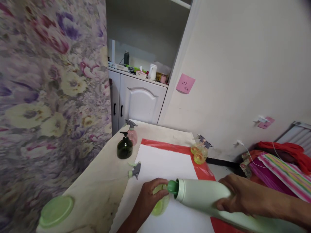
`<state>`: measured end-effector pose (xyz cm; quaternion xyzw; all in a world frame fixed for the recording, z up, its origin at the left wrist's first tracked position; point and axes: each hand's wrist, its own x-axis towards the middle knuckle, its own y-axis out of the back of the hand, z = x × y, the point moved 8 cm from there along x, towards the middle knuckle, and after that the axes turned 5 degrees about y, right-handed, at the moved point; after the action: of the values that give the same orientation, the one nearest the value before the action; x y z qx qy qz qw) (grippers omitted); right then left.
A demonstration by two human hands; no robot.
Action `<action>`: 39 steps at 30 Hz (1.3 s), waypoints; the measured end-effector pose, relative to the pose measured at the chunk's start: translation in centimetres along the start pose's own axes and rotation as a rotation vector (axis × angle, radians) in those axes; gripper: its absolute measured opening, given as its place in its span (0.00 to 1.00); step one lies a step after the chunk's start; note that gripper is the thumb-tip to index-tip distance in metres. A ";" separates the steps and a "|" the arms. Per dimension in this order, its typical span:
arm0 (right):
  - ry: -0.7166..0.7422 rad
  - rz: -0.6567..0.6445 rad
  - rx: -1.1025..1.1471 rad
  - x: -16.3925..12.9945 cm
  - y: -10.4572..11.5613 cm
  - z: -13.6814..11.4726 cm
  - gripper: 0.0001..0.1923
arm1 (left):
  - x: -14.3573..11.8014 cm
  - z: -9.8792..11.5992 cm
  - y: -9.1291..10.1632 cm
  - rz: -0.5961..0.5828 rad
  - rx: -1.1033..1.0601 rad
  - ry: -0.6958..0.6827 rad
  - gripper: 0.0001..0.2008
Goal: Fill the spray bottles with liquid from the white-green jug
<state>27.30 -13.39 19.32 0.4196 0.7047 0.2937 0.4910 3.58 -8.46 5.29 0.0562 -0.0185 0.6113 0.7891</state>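
My left hand [154,194] is closed around the neck of a small clear bottle [160,205] with yellow-green liquid in it, standing over the white sheet. Gripped in my right hand [239,195] is a large pale green bottle [201,192], tipped nearly level. Its darker green spout [173,187] meets the small bottle's neck at my left fingertips; whether liquid is flowing cannot be made out. A loose grey and green spray head [134,171] lies to the left of my left hand.
A dark green pump bottle [124,149] and a pink spray bottle [132,136] stand at the table's back left. Spray bottles with yellow liquid [199,157] are at the right edge. A round green lid [56,211] sits front left. White paper [167,161] lies over red sheeting [165,146].
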 end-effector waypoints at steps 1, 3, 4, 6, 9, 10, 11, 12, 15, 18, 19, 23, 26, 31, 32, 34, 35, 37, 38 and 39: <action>-0.002 0.004 -0.006 0.0 0.1 0.0 0.19 | 0.0 0.0 0.0 0.000 -0.003 -0.002 0.09; -0.014 0.001 -0.021 -0.1 0.1 0.1 0.20 | 0.0 -0.1 0.0 0.001 -0.012 0.005 0.09; -0.017 -0.001 -0.032 -0.1 0.1 0.1 0.20 | -0.1 -0.2 0.0 0.003 -0.016 0.011 0.09; -0.012 0.011 -0.065 -0.1 0.3 0.1 0.20 | -0.1 -0.3 0.0 0.007 -0.018 0.024 0.09; 0.010 0.000 -0.080 0.0 0.4 -0.2 0.17 | -0.1 -0.3 0.0 -0.004 -0.022 0.020 0.09; 0.010 -0.006 -0.083 0.0 0.4 -0.2 0.17 | -0.1 -0.2 -0.1 -0.008 -0.022 0.015 0.09; 0.008 -0.009 -0.085 0.1 0.4 -0.3 0.17 | -0.1 -0.2 -0.1 -0.009 -0.020 0.011 0.09; 0.003 -0.008 -0.091 0.1 0.4 -0.3 0.17 | -0.1 -0.2 -0.1 -0.009 -0.016 0.009 0.09; -0.011 0.007 -0.120 0.1 0.6 -0.5 0.17 | -0.1 -0.3 -0.1 -0.001 -0.008 0.010 0.09; -0.006 -0.001 -0.123 -0.1 0.6 -0.7 0.17 | 0.0 -0.4 -0.1 0.004 -0.006 0.012 0.09; 0.003 -0.002 -0.124 -0.1 0.6 -0.8 0.17 | 0.0 -0.5 0.0 0.007 -0.007 0.014 0.09; 0.017 0.005 -0.128 -0.3 0.7 -1.0 0.17 | -0.1 -0.7 0.0 0.010 -0.016 0.021 0.09; -0.018 0.009 -0.150 -0.2 0.7 -0.9 0.18 | -0.1 -0.7 0.0 0.008 -0.025 0.011 0.09; -0.007 -0.014 -0.136 -0.3 0.7 -1.5 0.16 | 0.0 -0.7 0.0 0.004 -0.022 0.007 0.09; -0.007 -0.015 -0.135 -0.4 0.7 -1.6 0.15 | 0.0 -0.7 0.0 0.009 -0.020 0.005 0.09; -0.016 -0.010 -0.139 -0.5 0.8 -1.7 0.15 | 0.0 -0.7 0.0 0.012 -0.019 -0.004 0.09; -0.015 -0.009 -0.141 -0.6 0.8 -1.8 0.15 | 0.0 -0.7 0.0 0.009 -0.018 -0.008 0.09; -0.010 -0.012 -0.145 -0.6 0.8 -1.9 0.15 | 0.0 -0.6 0.0 0.005 -0.017 -0.011 0.08; -0.005 -0.014 -0.141 -0.5 0.8 -1.9 0.15 | 0.0 -0.6 -0.1 0.003 -0.017 -0.010 0.08; 0.001 -0.013 -0.134 -0.5 0.8 -1.9 0.15 | 0.0 -0.5 0.0 0.004 -0.017 -0.008 0.08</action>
<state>25.82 -13.43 20.84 0.3810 0.6864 0.3375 0.5194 3.60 -8.42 4.75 0.0518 -0.0269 0.6127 0.7882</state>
